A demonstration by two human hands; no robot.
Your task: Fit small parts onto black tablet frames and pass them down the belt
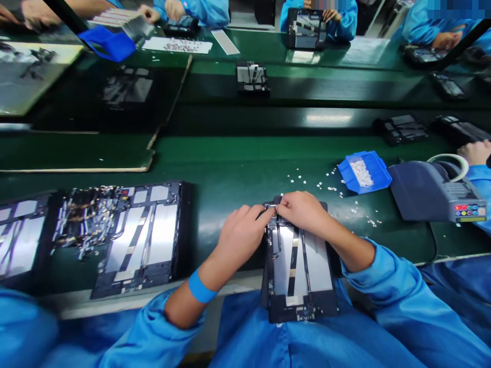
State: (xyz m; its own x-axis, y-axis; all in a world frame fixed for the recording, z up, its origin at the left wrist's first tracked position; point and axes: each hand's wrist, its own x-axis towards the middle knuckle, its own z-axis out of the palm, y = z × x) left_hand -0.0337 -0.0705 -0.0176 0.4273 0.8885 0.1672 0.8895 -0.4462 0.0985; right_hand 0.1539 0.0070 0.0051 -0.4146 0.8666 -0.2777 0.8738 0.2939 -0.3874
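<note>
An opened tablet (317, 260) with silver battery panels and dark flex cables rests at the table's front edge, its near end over my lap. My left hand (243, 230) wears a blue wrist band and presses its fingertips to the tablet's upper left corner. From the other side my right hand (305, 210) reaches the same corner, thumb and index finger pinched together. Whatever lies between the fingertips is too small to make out. Small white pieces (333, 189) are scattered on the table beyond my right hand.
To the left stands a stack of opened tablets (161, 240) beside a heap of small flex cable parts (86, 217). A blue bin (378, 171) of white pieces and a grey machine (418, 191) stand right. More tablets (252, 77) lie on the belt. Co-workers' hands (447, 40) work across the line.
</note>
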